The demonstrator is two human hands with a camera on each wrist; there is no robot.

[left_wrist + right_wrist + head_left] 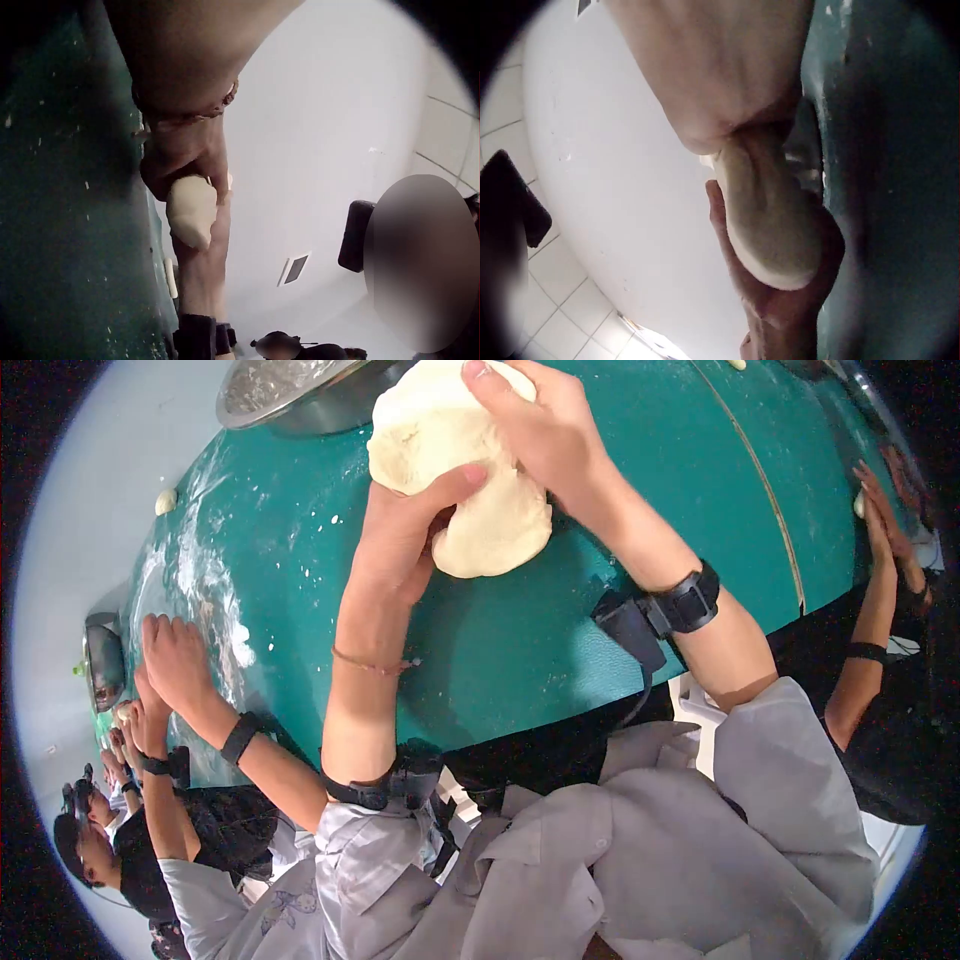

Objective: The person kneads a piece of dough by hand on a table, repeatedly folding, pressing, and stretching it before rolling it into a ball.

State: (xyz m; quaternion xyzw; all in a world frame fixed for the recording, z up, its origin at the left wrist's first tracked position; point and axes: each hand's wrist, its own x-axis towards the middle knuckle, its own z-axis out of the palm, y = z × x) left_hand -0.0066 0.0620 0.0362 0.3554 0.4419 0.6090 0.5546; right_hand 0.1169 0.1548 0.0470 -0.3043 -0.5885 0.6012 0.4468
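Note:
A large, soft, pale slab of dough (495, 540) is held up over the green table by both hands. My left hand (398, 525) grips its lower left edge, thumb on the upper face and the other fingers hidden underneath. At the upper right my right hand (560, 440) holds the dough the same way, its thumb lying across the top. In the left wrist view the dough (193, 214) shows as a thick, rounded edge beyond the left hand. The right wrist view has its folded end (776, 225) between the two hands.
A metal bowl (335, 412) stands just beyond the dough. White flour (215, 590) is smeared over the left of the green table (520, 670). Another person's hands (180, 660) are close on the left, and more hands (878, 510) work at the right edge.

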